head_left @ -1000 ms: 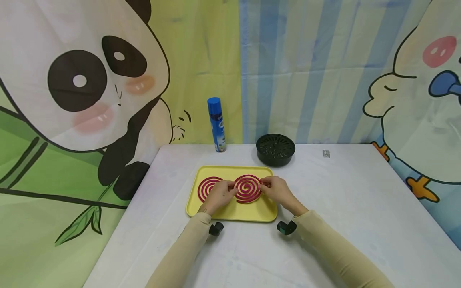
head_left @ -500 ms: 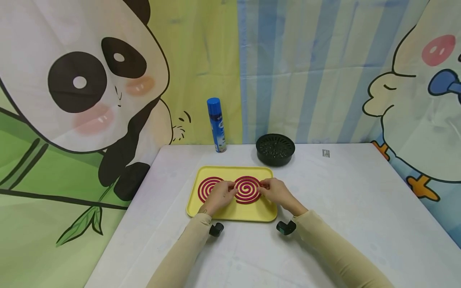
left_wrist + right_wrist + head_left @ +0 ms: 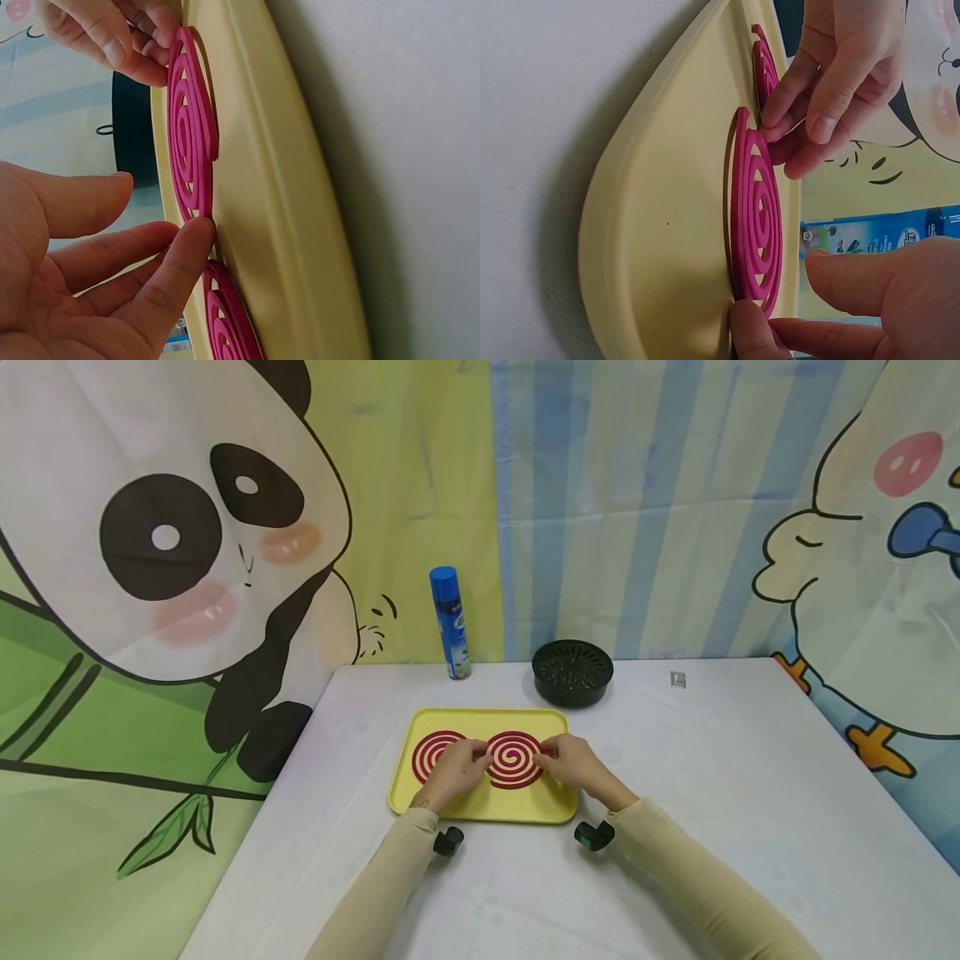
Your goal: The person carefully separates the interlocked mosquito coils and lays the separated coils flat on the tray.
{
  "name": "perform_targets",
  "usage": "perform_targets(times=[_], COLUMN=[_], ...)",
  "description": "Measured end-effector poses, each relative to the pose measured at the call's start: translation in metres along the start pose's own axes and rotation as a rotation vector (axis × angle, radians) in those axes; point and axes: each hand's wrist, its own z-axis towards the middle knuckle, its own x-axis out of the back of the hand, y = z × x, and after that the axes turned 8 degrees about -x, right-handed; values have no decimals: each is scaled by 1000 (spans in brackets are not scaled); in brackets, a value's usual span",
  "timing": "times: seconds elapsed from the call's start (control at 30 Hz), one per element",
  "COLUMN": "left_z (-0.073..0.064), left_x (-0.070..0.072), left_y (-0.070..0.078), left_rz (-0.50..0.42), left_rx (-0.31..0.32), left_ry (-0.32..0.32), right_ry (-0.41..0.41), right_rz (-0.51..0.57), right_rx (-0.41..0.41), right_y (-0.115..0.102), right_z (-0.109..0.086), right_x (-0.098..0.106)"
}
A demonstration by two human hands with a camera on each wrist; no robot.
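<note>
A dark pink mosquito coil [image 3: 513,760] lies flat over the right half of a yellow tray [image 3: 495,812]. My left hand [image 3: 453,770] touches its left edge with extended fingertips; in the left wrist view the thumb stands clear of the coil [image 3: 186,131]. On the opposite edge are the fingertips of my right hand [image 3: 581,764], whose thumb is also apart from the coil [image 3: 759,217] in the right wrist view. A second mosquito coil [image 3: 422,758] lies on the tray's left half, partly hidden by my left hand. Whether the first coil rests fully on the tray is unclear.
Behind the tray stands a round black slotted holder [image 3: 572,672]. A blue spray can [image 3: 450,627] is upright at the table's back edge. A small silvery piece [image 3: 678,679] lies at the back right. Printed cloth hangs behind the white table [image 3: 720,793].
The right coil has shifted slightly toward me relative to the tray, with both hands staying at its edges. The head view has moved a little.
</note>
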Motion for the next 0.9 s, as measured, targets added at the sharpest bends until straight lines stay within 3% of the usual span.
perform_targets(times=[0.33,0.47,0.6,0.73,0.9], left_z=[0,3,8,13,20], left_x=[4,4,7,13,14], left_y=[-2,1,6,15,26], left_rz=[-22,-17,-11,-34,-49], left_rx=[-17,19,16,-20,-118], left_ry=[2,7,23,58,97], right_ry=[23,59,114,184,268], right_rz=[-23,-56,-78,-97,-135], right_rx=[5,59,126,193,243], right_y=[-3,-2,1,1,4], right_z=[-7,-11,-12,-10,-10], right_x=[4,9,16,25,38])
